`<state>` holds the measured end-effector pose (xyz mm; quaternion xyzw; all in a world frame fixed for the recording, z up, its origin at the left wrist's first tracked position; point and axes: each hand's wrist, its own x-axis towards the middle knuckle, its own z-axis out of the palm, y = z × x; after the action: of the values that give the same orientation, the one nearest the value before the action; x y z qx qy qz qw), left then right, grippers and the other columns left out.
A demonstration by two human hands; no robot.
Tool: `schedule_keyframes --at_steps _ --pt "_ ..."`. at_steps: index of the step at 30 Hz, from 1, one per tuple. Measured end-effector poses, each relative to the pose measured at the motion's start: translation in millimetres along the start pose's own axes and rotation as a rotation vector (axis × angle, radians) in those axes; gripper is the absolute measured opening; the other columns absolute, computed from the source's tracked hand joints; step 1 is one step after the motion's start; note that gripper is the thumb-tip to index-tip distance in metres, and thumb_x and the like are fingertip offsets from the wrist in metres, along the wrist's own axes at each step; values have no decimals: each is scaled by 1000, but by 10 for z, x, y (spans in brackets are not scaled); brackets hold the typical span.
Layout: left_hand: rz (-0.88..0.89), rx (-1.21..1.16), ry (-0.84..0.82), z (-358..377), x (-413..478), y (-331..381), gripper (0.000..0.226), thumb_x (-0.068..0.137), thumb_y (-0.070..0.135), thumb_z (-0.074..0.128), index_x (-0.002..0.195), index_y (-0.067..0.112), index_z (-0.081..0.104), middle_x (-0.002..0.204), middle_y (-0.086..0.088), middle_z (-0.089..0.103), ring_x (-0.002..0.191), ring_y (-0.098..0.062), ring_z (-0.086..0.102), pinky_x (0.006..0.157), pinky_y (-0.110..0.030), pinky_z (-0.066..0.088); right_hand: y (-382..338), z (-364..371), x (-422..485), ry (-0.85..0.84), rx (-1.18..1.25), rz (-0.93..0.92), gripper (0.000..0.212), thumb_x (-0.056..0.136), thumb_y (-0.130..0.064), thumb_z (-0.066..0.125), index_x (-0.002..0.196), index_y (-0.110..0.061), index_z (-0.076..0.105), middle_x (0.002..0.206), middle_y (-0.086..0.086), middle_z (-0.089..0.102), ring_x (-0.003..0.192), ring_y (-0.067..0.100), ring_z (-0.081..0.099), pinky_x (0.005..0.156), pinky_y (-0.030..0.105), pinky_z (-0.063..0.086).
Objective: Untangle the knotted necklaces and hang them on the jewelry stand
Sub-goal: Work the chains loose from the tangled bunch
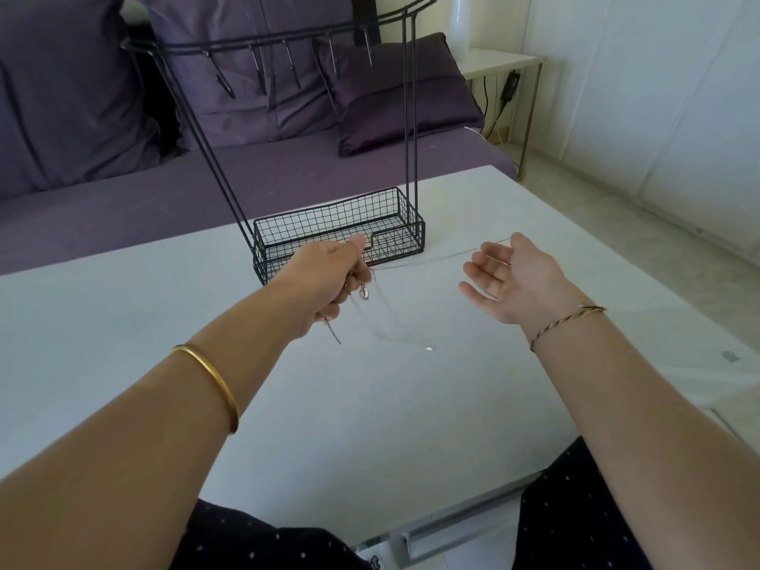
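Note:
A black wire jewelry stand (341, 228) with a mesh basket base and a top bar of hooks (288, 55) stands on the white table (370, 405). My left hand (333, 281) grips a bunch of thin chains just in front of the basket; a small ring pendant (364, 292) and a chain end (334, 333) dangle below it. A fine silver necklace (427, 261) stretches from that hand to my right hand (510, 277), which is palm-up with straight fingers, the chain draped over it near the thumb. Another loop (395, 339) sags to the table.
A purple sofa with cushions (395, 96) lies behind the table. A small white side table (501, 61) with a cable stands at the back right. A gold bangle (214, 380) circles my left wrist, a thin bracelet (563, 322) my right.

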<state>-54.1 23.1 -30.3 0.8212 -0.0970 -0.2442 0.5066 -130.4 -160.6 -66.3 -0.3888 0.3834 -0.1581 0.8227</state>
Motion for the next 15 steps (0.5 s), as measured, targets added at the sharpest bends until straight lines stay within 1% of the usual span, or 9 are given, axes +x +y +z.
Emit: schedule_keyframes --at_steps 2,3,7,10,11,12,13,15 --pt "-29 -34 -15 -11 1 -1 44 100 43 44 71 12 56 58 2 45 34 -4 29 35 -16 23 13 -2 10 -6 -92 -15 40 103 -31 32 80 -12 59 76 1 59 71 17 59 83 38 48" --pt "-46 -65 -32 -10 -1 4 44 100 43 44 72 11 57 58 2 45 34 -4 29 34 -16 22 26 3 13 -15 -143 -20 39 103 -28 32 80 -11 60 77 2 59 71 17 59 82 37 48" --pt "-88 -154 -87 1 -19 45 45 100 43 43 78 8 61 58 3 44 36 -4 28 33 -15 21 110 50 46 -12 -339 -18 31 100 -18 35 82 -10 60 75 3 55 64 17 54 64 31 46" --pt "-108 -169 -130 17 -35 63 47 100 45 42 80 8 62 55 4 45 38 -4 28 33 -15 21 165 119 65 -12 -395 -8 20 97 -8 41 83 -7 56 74 8 52 56 19 51 54 29 45" --pt "-118 -176 -146 21 -41 63 48 100 46 41 81 8 63 54 4 46 39 -4 28 34 -14 21 178 144 71 -17 -413 -15 19 97 -4 42 82 -6 54 76 10 51 56 20 52 54 30 47" --pt "-127 -183 -160 22 -48 65 48 100 46 41 81 7 63 54 5 45 40 -4 27 35 -14 20 195 169 76 -27 -446 -27 19 97 -1 41 84 -5 54 79 12 50 57 22 53 57 32 50" --pt "-134 -189 -173 25 -54 66 49 100 46 41 82 7 64 54 5 45 41 -4 27 35 -14 20 215 183 83 -41 -512 -50 20 97 2 37 91 -5 55 83 12 49 61 24 56 64 36 53" --pt "-136 -198 -192 29 -63 72 50 100 47 40 83 7 65 55 4 45 42 -4 26 35 -14 20 267 176 93 -79 -757 -162 31 94 3 32 113 -8 54 92 7 47 73 28 60 80 41 55"
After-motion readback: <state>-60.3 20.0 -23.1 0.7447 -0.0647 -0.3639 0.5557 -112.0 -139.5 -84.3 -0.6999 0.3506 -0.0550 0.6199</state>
